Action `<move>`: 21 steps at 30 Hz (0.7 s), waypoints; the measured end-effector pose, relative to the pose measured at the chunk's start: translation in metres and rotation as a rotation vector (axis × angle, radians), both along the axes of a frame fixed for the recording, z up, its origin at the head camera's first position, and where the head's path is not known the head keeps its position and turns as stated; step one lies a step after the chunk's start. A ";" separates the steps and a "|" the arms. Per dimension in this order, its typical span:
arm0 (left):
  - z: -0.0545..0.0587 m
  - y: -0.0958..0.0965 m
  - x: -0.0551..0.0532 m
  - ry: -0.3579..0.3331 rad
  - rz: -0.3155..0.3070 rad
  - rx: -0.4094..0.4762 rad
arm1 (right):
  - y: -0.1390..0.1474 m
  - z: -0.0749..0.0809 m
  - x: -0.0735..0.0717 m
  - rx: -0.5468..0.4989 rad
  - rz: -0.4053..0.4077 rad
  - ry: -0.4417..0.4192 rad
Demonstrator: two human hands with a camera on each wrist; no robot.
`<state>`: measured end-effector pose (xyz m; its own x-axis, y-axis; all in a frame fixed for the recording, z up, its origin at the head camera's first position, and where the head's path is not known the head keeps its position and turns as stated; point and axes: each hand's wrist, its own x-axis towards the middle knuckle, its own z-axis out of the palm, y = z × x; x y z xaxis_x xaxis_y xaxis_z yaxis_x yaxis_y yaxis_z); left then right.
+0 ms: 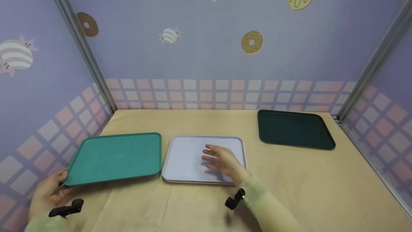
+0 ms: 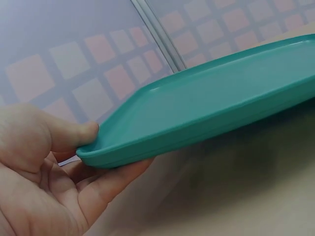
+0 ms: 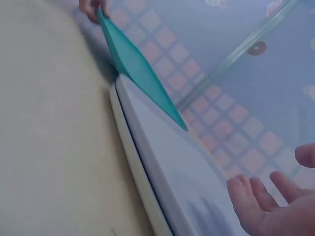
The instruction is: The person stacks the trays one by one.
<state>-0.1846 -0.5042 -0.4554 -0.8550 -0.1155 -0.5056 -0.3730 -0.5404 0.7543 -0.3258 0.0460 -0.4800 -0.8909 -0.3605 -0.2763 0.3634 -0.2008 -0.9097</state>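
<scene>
My left hand [image 1: 48,191] grips the near left corner of a green tray [image 1: 117,158], thumb on the rim and fingers beneath. In the left wrist view that green tray [image 2: 206,105] is tilted, its held side raised over the table. A white tray [image 1: 186,154] lies in the middle, stacked on another pale tray [image 3: 133,162] whose edge shows below it in the right wrist view. Over the white tray hovers my right hand [image 1: 225,161], fingers spread and relaxed, holding nothing; its shadow falls on the tray surface.
A dark green tray [image 1: 294,129] lies at the back right of the table [image 1: 199,206]. Patterned wall panels with metal corner posts [image 1: 91,61] enclose the table at the back and both sides.
</scene>
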 end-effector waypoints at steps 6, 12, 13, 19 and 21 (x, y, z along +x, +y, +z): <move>0.001 0.007 -0.005 0.042 -0.008 0.021 | -0.030 0.001 0.009 -0.092 0.083 -0.144; 0.002 0.023 -0.018 0.127 -0.088 0.008 | -0.049 0.004 0.014 -0.154 0.055 -0.235; 0.003 0.026 -0.020 0.136 -0.098 0.005 | -0.051 0.004 0.015 -0.164 0.051 -0.245; 0.006 0.051 -0.031 0.188 -0.120 -0.012 | -0.059 0.005 0.019 -0.185 0.036 -0.230; 0.007 0.060 -0.035 0.207 -0.129 -0.028 | -0.060 0.004 0.020 -0.182 0.030 -0.209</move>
<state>-0.2191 -0.4439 -0.4487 -0.9485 -0.0098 -0.3165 -0.2740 -0.4760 0.8357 -0.3059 -0.0136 -0.4759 -0.8097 -0.4460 -0.3813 0.5475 -0.3405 -0.7644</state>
